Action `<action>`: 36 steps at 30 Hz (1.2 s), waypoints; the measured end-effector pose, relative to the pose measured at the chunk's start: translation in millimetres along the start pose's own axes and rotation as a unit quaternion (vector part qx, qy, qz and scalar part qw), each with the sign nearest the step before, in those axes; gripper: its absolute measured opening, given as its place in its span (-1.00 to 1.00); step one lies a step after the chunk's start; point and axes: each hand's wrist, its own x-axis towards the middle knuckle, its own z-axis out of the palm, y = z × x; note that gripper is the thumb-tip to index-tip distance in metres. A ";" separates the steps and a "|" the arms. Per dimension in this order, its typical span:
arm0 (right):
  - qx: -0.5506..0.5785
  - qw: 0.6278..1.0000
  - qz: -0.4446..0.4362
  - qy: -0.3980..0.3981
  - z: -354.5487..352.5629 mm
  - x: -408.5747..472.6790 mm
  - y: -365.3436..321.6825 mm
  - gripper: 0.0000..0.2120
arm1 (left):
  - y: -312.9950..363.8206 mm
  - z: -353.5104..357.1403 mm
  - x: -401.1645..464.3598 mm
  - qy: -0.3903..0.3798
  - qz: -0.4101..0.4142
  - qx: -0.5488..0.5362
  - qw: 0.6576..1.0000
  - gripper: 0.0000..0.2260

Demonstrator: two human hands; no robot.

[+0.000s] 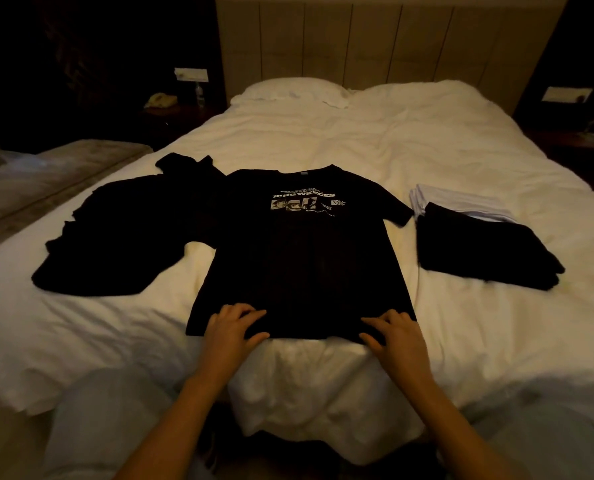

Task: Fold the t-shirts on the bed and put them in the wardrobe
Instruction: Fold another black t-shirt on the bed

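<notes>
Head view, dim warm light. Bed [375, 140] dressed in a white duvet, soft and rumpled, puckered in shallow creases; its near edge drops over the foot of the mattress in loose folds.

Black t-shirt [299, 258] laid flat, front up, in the near middle of the bed. Matte cotton-like cloth, mostly smooth. Collar at the far end, hem at the near edge, short sleeves angled outward. White block lettering and a row of small pale picture panels across the chest; the words are too blurred to read surely.

Left hand [231, 329] at the hem left of centre, fingers curled over the cloth, thumb at the hem edge: it pinches the hem. Right hand [391, 332] does likewise right of centre, fingers bent on the fabric, thumb at the edge. Both forearms bare.

Left of the shirt, an unfolded heap of black garments [115, 233], sprawled and wrinkled, touching the shirt's left sleeve. Right, a folded stack [479, 244]: black rectangles on top, pale folded cloth [462, 202] beneath at the far side; a narrow strip of duvet parts it from the shirt.

Far half of the bed is bare duvet up to a white pillow [288, 91] and padded beige headboard [375, 39].
</notes>
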 end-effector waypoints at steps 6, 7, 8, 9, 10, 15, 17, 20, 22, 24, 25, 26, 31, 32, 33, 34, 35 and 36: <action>0.018 0.998 -0.034 0.055 6.8 6.5 7.4 -0.66 | -6.3 7.1 2.5 0.034 0.022 -0.039 0.998 -0.65; 0.028 0.998 -0.015 0.058 4.7 5.7 7.8 -0.70 | -8.2 7.5 3.0 0.048 0.017 -0.060 0.997 -0.65; 0.043 0.997 0.017 0.066 1.3 4.5 8.4 -0.77 | -9.9 5.9 3.2 0.064 0.004 -0.084 0.994 -0.67; 0.063 0.993 0.058 0.076 -3.5 3.6 9.3 -0.85 | -11.0 1.7 3.2 0.082 -0.015 -0.108 0.991 -0.71; 0.087 0.988 0.099 0.086 -8.4 2.7 10.4 -0.89 | -10.8 -4.6 1.9 0.099 -0.037 -0.129 0.986 -0.77; 0.176 0.967 0.160 0.089 -18.2 -4.5 -1.9 -0.89 | 13.5 -27.7 -5.7 0.106 -0.124 -0.213 0.963 -0.95; 0.209 0.962 0.158 0.078 -14.9 -5.8 -11.7 -0.91 | 27.0 -22.2 -8.7 0.066 -0.102 -0.233 0.965 -0.77; 0.241 0.954 0.154 0.085 -10.1 -6.3 -22.9 -0.95 | 47.8 -9.6 -11.8 -0.002 -0.025 -0.272 0.962 -0.42; 0.275 0.944 0.152 0.099 -9.4 -6.9 -27.3 -0.97 | 59.3 -0.8 -10.0 -0.029 0.017 -0.263 0.964 -0.34; 0.296 0.938 0.142 0.114 -7.6 -7.5 -26.5 -0.91 | 65.4 6.1 -5.4 -0.057 0.031 -0.234 0.970 -0.29; 0.300 0.936 0.141 0.117 -6.8 -7.4 -24.5 -0.91 | 66.8 9.5 -3.6 -0.070 0.031 -0.209 0.975 -0.24; 0.304 0.934 0.143 0.121 -6.2 -6.7 -22.4 -0.93 | 67.2 12.8 -1.8 -0.079 0.027 -0.176 0.981 -0.20; 0.312 0.927 0.154 0.137 -13.1 -3.5 -21.5 -0.91 | 58.5 16.7 3.5 0.005 0.021 -0.054 0.998 -0.38; 0.309 0.929 0.153 0.132 -12.6 -2.6 -21.1 -0.85 | 57.1 19.1 4.4 0.030 0.031 -0.072 0.996 -0.42; 0.299 0.934 0.152 0.121 -10.5 -1.6 -19.7 -0.84 | 57.5 19.6 5.8 0.041 0.050 -0.097 0.993 -0.45; 0.283 0.942 0.148 0.104 -7.4 -1.3 -18.6 -0.82 | 60.2 19.1 6.7 0.047 0.074 -0.116 0.989 -0.48; 0.260 0.951 0.150 0.073 -3.4 -1.0 -18.3 -0.71 | 63.9 18.9 7.0 0.037 0.092 -0.128 0.987 -0.51; 0.238 0.959 0.150 0.040 0.8 -0.5 -19.6 -0.59 | 67.0 19.7 7.5 0.023 0.113 -0.133 0.984 -0.53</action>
